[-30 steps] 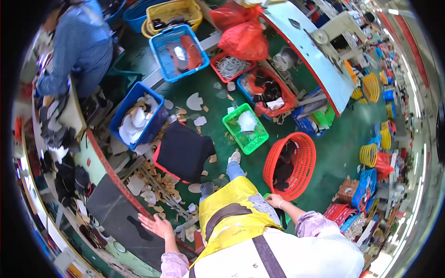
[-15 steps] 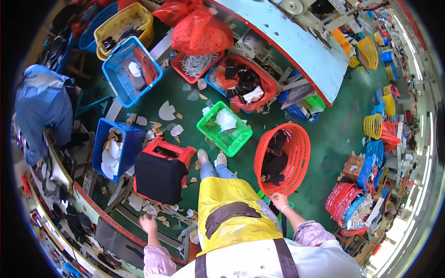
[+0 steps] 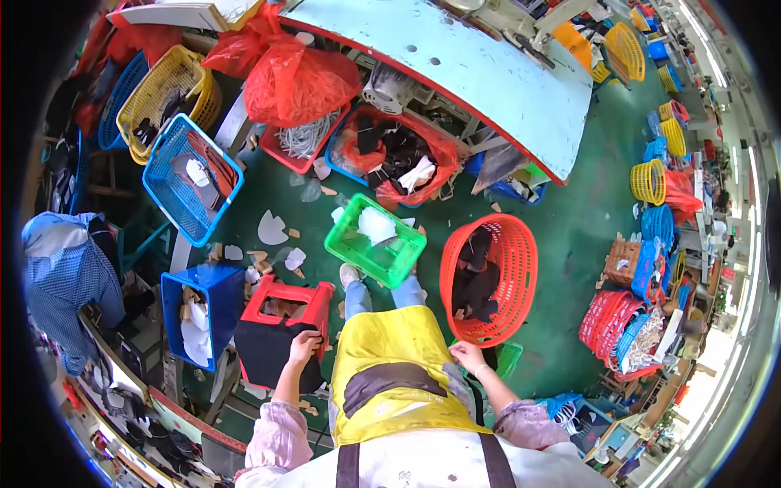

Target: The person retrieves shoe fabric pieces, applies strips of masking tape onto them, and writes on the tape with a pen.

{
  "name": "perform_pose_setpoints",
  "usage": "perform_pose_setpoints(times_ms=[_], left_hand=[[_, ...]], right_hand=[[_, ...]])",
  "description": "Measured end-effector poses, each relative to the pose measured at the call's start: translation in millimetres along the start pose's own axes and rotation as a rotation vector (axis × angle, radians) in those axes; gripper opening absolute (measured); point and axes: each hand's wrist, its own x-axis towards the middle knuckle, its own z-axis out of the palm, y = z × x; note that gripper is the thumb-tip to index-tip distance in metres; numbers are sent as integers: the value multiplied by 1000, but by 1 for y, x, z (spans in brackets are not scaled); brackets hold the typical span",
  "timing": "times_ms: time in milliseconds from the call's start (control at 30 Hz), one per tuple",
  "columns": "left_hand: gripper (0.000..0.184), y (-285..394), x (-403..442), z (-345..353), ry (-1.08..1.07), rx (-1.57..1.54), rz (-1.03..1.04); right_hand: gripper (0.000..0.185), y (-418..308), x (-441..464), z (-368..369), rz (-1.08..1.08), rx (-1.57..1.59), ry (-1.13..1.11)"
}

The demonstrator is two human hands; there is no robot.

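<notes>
Left hand (image 3: 305, 346) is at the right edge of the black cloth (image 3: 264, 350), fingers bent down over it. Contact likely; can't tell if they grip or just rest. Cloth covers the near part of the red stool (image 3: 319, 305), which is on the floor (image 3: 565, 236) left of the wearer's legs. Red frame shows past the cloth; can't tell if the stool is upright or tipped.

Right hand (image 3: 466, 355) is by the right side of the yellow apron (image 3: 378, 325), just below the rim of the red basket (image 3: 514, 276). Fingers curled; can't tell if they pinch anything or touch the rim. Dark pieces (image 3: 476, 285) in that basket. Green item (image 3: 510, 358) on the floor just right of the hand, mostly hidden.

Ahead of the feet: green basket (image 3: 382, 259) with a white piece (image 3: 376, 224) in it. Pale scraps (image 3: 271, 229) on the floor, left of it.

Left of the stool, just beside: blue bin (image 3: 226, 293) with white pieces (image 3: 195, 333). Beyond it, light-blue basket (image 3: 169, 203) with brown and grey pieces, then a yellow basket (image 3: 150, 89).

Far side: red bag (image 3: 301, 85) above a tray of white cord (image 3: 305, 142), red-lined basket of dark cloth right of that, near the pale-blue bench (image 3: 480, 77).

Another person's checked sleeve (image 3: 69, 268) at far left.
</notes>
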Motion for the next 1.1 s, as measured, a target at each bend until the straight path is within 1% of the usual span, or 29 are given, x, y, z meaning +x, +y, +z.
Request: perform_pose_setpoints(times_ms=[100,133,267,300,433,467,600,633,700,767,833,867,900,933,967,1000,1033,1067,1100], left_hand=[[24,-10,31,-24,5,198,-39],[24,-1,37,-17,-3,216,-36],[23,26,47,19,106,267,-54],[23,37,46,31,101,290,-51],[27,79,46,106,97,278,-64],[27,88,53,127,96,308,-59],[25,112,69,210,96,455,-87],[25,116,74,232,109,488,-94],[27,120,106,290,0,789,13],[29,121,146,356,-128,1082,126],[31,121,168,417,-264,1369,221],[31,140,161,467,-337,1370,339],[32,159,159,522,-411,1366,460],[33,173,159,578,-346,1495,223],[33,176,169,621,-441,1538,291],[27,186,163,672,-450,1522,269],[27,173,187,704,-533,1555,409],[27,162,211,737,-618,1582,552],[27,165,209,786,-545,1754,652]], right_hand=[[16,8,-8,-5,17,20,9],[16,11,-4,-9,18,38,18],[20,34,2,-36,140,-55,31],[20,38,4,-41,142,-32,36],[24,46,35,-76,62,-369,151],[24,54,47,-88,65,-340,153],[24,96,100,-140,30,-56,112],[21,88,105,-156,60,-68,146],[19,81,131,-191,96,-55,183],[17,85,161,-215,11,206,307],[17,62,178,-247,152,564,202],[17,71,196,-251,161,588,200],[17,77,221,-258,86,450,304],[17,83,241,-262,14,308,407],[20,71,253,-275,34,394,415],[22,55,263,-291,56,476,418],[22,38,271,-306,63,487,412],[23,18,280,-320,86,599,424],[24,3,294,-332,109,714,436]])
